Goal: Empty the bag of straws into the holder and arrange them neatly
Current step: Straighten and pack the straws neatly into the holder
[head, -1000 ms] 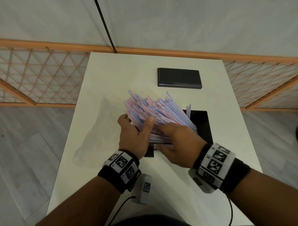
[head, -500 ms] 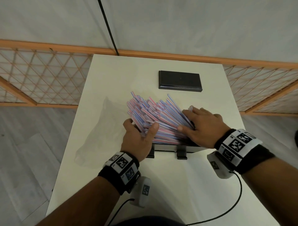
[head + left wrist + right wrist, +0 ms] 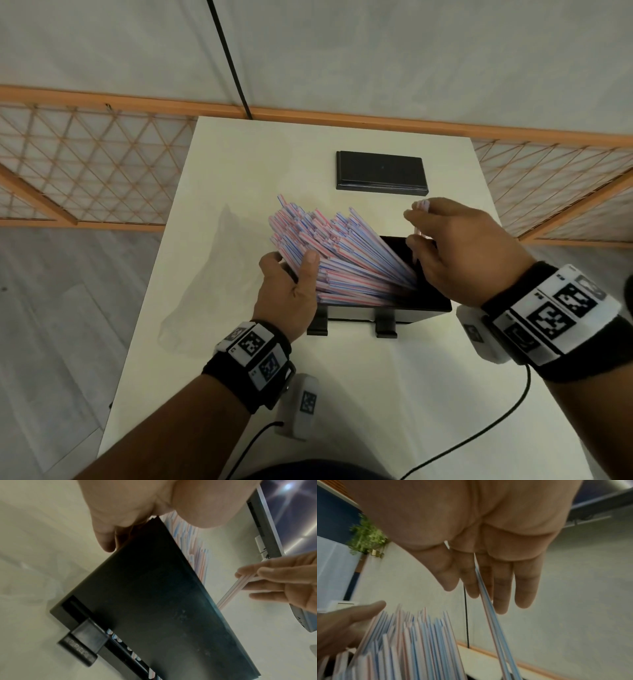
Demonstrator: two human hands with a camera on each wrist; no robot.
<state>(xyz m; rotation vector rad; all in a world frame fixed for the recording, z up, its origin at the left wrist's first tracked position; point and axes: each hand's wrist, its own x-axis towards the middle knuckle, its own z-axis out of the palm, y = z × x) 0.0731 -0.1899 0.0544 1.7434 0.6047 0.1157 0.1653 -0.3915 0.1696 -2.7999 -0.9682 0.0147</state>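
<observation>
1. White desk set against a pale wall, with an orange lattice fence on both sides and a black cable running down the wall to the desk's far edge.
2. Black holder near the desk's middle, its two feet toward the near edge; a fanned mass of striped straws leans out of it toward the left edge.
3. Left hand curls thumb and fingers round the left side of the fan.
4. Right hand over the holder's right end, pinching a few straws apart from the fan.
5. Clear bag lies flat by the left edge.
6. Black lid lies near the far edge.
</observation>
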